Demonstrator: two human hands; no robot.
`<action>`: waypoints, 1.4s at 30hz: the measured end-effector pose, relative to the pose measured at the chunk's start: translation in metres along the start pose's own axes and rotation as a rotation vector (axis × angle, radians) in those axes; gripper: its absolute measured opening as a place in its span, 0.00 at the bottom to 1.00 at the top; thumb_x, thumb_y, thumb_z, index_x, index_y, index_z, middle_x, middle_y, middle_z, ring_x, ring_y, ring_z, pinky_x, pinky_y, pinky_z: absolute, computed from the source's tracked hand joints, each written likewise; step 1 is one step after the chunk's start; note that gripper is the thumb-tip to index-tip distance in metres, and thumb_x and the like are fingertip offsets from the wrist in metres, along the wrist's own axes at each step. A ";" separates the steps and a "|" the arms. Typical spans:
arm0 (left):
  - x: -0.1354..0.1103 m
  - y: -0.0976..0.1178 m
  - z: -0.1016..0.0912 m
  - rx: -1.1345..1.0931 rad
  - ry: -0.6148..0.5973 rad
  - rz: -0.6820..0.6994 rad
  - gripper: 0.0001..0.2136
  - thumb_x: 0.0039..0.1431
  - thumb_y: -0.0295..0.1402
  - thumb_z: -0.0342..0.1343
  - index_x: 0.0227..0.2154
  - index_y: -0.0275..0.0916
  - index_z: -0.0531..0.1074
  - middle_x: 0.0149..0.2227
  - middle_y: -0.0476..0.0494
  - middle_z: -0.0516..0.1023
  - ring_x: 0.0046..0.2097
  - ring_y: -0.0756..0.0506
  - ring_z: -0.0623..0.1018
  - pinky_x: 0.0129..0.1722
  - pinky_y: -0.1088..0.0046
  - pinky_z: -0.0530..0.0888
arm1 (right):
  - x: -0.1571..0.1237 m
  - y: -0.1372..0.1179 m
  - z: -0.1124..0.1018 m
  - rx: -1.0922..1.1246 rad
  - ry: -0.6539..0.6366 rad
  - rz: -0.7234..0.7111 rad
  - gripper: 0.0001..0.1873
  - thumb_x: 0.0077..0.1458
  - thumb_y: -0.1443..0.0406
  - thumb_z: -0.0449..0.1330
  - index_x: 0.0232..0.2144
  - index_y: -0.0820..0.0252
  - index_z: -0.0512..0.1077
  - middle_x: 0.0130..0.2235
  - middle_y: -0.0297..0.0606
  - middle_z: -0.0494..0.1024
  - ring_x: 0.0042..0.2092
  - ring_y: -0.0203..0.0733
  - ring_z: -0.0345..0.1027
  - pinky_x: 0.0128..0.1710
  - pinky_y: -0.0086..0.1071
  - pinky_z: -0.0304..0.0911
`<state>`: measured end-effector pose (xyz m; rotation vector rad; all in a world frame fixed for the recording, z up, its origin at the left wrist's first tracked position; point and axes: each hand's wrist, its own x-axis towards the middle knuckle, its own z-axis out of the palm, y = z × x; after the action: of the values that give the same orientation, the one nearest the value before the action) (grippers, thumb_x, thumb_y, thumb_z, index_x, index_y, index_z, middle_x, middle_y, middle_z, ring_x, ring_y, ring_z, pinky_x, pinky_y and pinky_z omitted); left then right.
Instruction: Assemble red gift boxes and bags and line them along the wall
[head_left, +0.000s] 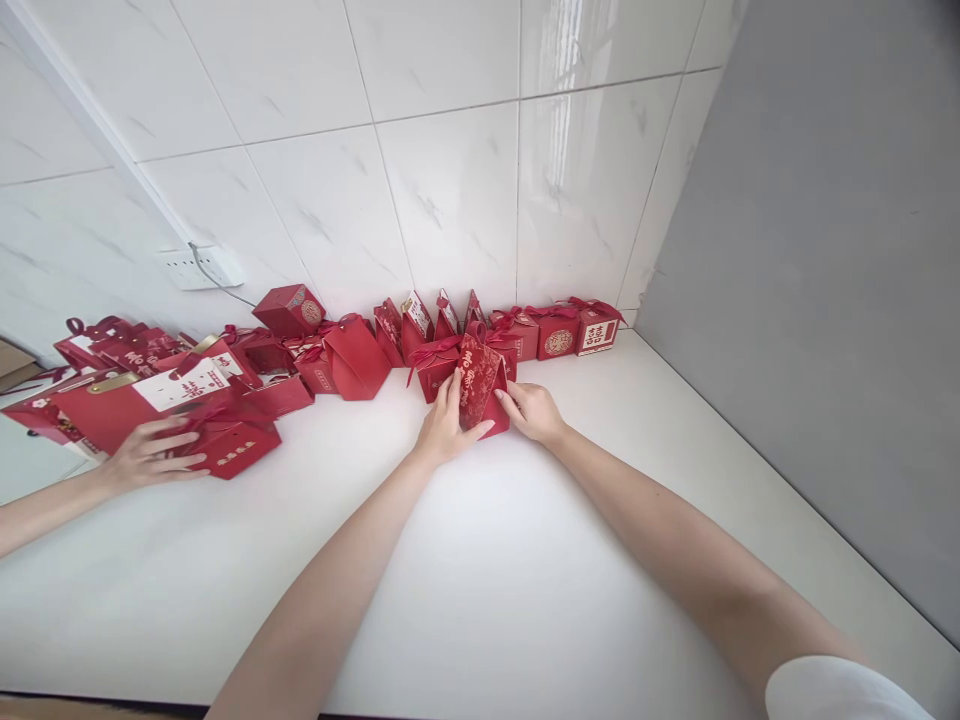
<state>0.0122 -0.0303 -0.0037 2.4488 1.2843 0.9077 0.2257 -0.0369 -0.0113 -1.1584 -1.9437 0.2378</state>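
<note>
- Both sides of red gift box (480, 375) are being gripped: L by left hand (444, 425), R by right hand (536, 408); neither's nearer.
- Long axis being held approx. up-down in view, betw. hands.
- Behind, row of red boxes (559, 338) being backed by tiled wall (450, 190).

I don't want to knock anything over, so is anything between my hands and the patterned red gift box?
Nothing visible: your left hand and right hand both touch the patterned red gift box. A ribbon-tied red box stands just behind it, on the far side.
</note>
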 end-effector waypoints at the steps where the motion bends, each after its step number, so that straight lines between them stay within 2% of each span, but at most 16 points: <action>1: 0.000 -0.001 0.001 -0.027 -0.002 0.006 0.48 0.54 0.49 0.58 0.69 0.43 0.35 0.68 0.33 0.48 0.68 0.33 0.57 0.62 0.53 0.64 | 0.000 -0.001 0.000 -0.001 -0.002 -0.014 0.25 0.66 0.48 0.40 0.31 0.56 0.65 0.28 0.40 0.72 0.32 0.46 0.68 0.39 0.38 0.62; 4: 0.001 -0.005 -0.002 -0.136 -0.024 0.052 0.44 0.57 0.49 0.56 0.69 0.43 0.38 0.67 0.34 0.53 0.67 0.36 0.59 0.63 0.56 0.63 | -0.001 -0.001 -0.001 0.075 -0.022 -0.080 0.25 0.63 0.44 0.43 0.39 0.56 0.66 0.37 0.42 0.73 0.35 0.45 0.69 0.39 0.38 0.66; 7: 0.002 -0.010 -0.007 -0.246 -0.085 0.126 0.44 0.56 0.54 0.54 0.69 0.43 0.41 0.68 0.35 0.54 0.65 0.36 0.62 0.62 0.57 0.65 | -0.001 -0.001 -0.001 0.249 0.010 -0.123 0.29 0.62 0.42 0.44 0.50 0.56 0.64 0.47 0.46 0.71 0.43 0.47 0.70 0.43 0.39 0.68; 9: 0.002 -0.012 -0.011 -0.306 -0.108 0.158 0.40 0.60 0.57 0.46 0.69 0.42 0.44 0.68 0.37 0.54 0.65 0.36 0.63 0.63 0.59 0.64 | -0.001 0.000 0.000 0.358 0.049 -0.115 0.34 0.61 0.40 0.44 0.57 0.56 0.60 0.54 0.48 0.68 0.50 0.50 0.68 0.47 0.41 0.68; 11: 0.003 -0.012 -0.012 -0.307 -0.090 0.150 0.34 0.64 0.55 0.38 0.69 0.43 0.47 0.68 0.40 0.57 0.66 0.39 0.62 0.65 0.60 0.61 | -0.001 0.001 0.000 0.449 0.051 -0.101 0.38 0.60 0.40 0.45 0.63 0.56 0.53 0.60 0.49 0.64 0.57 0.52 0.63 0.52 0.43 0.66; 13: 0.004 -0.013 -0.012 -0.235 -0.055 0.139 0.30 0.67 0.51 0.35 0.68 0.44 0.51 0.67 0.43 0.59 0.67 0.41 0.60 0.67 0.59 0.57 | -0.001 0.003 0.001 0.515 -0.008 -0.100 0.40 0.61 0.40 0.45 0.66 0.56 0.48 0.64 0.49 0.59 0.62 0.53 0.58 0.57 0.46 0.62; 17: 0.006 -0.015 -0.008 -0.094 -0.017 0.108 0.28 0.69 0.47 0.32 0.67 0.44 0.53 0.69 0.46 0.54 0.70 0.44 0.52 0.69 0.59 0.49 | 0.000 0.008 0.006 0.537 -0.181 -0.081 0.43 0.61 0.42 0.49 0.69 0.54 0.42 0.69 0.45 0.52 0.66 0.53 0.54 0.63 0.48 0.55; 20: 0.007 -0.019 -0.004 -0.064 -0.015 0.022 0.28 0.69 0.47 0.29 0.67 0.44 0.52 0.70 0.47 0.50 0.71 0.44 0.48 0.70 0.57 0.47 | -0.001 0.011 0.010 0.501 -0.205 -0.018 0.44 0.60 0.43 0.51 0.70 0.52 0.41 0.70 0.43 0.50 0.67 0.54 0.50 0.64 0.50 0.52; 23: 0.006 -0.019 -0.001 -0.023 0.019 -0.067 0.28 0.69 0.48 0.31 0.67 0.43 0.51 0.71 0.44 0.45 0.72 0.41 0.41 0.69 0.53 0.45 | -0.002 0.010 0.010 0.465 -0.217 -0.001 0.45 0.59 0.45 0.55 0.70 0.50 0.41 0.70 0.41 0.50 0.68 0.55 0.48 0.65 0.52 0.49; 26: 0.005 -0.016 -0.001 0.020 0.077 -0.171 0.29 0.68 0.50 0.35 0.68 0.43 0.51 0.72 0.40 0.41 0.72 0.37 0.38 0.68 0.47 0.44 | -0.003 0.009 0.008 0.432 -0.243 -0.031 0.49 0.58 0.47 0.58 0.70 0.48 0.36 0.71 0.41 0.46 0.69 0.55 0.46 0.66 0.54 0.47; 31: 0.006 -0.013 -0.003 0.095 0.166 -0.452 0.31 0.65 0.51 0.40 0.66 0.41 0.54 0.72 0.36 0.33 0.71 0.32 0.35 0.65 0.38 0.40 | -0.002 0.007 0.007 0.381 -0.229 -0.100 0.61 0.50 0.48 0.66 0.70 0.50 0.30 0.72 0.42 0.35 0.71 0.56 0.33 0.68 0.53 0.40; 34: 0.006 -0.014 -0.004 0.107 0.214 -0.559 0.33 0.63 0.51 0.46 0.66 0.40 0.55 0.71 0.32 0.29 0.70 0.29 0.32 0.63 0.36 0.39 | -0.001 0.004 0.008 0.339 -0.251 -0.141 0.67 0.45 0.47 0.69 0.70 0.51 0.27 0.72 0.43 0.31 0.72 0.56 0.27 0.69 0.52 0.37; 36: 0.007 -0.014 -0.004 0.114 0.239 -0.611 0.34 0.61 0.50 0.49 0.66 0.40 0.54 0.71 0.31 0.28 0.70 0.29 0.31 0.63 0.37 0.38 | -0.002 0.002 0.009 0.314 -0.271 -0.153 0.69 0.43 0.47 0.70 0.70 0.51 0.26 0.72 0.43 0.33 0.72 0.56 0.29 0.69 0.52 0.38; 39: 0.006 -0.010 -0.005 0.141 0.252 -0.657 0.36 0.60 0.47 0.52 0.67 0.39 0.50 0.70 0.28 0.24 0.70 0.29 0.30 0.63 0.37 0.38 | -0.003 0.000 0.009 0.277 -0.291 -0.131 0.67 0.45 0.46 0.68 0.70 0.51 0.26 0.72 0.45 0.38 0.71 0.57 0.37 0.67 0.52 0.44; 42: 0.005 -0.005 -0.009 0.158 0.342 -0.547 0.35 0.62 0.46 0.51 0.67 0.35 0.49 0.70 0.28 0.23 0.70 0.30 0.30 0.63 0.37 0.36 | -0.004 0.000 0.010 0.243 -0.281 -0.098 0.65 0.47 0.46 0.67 0.70 0.50 0.27 0.71 0.45 0.40 0.70 0.59 0.41 0.66 0.54 0.47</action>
<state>0.0055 -0.0237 0.0026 1.9127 2.0722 1.1184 0.2193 -0.0379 -0.0199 -0.9051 -2.1371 0.5936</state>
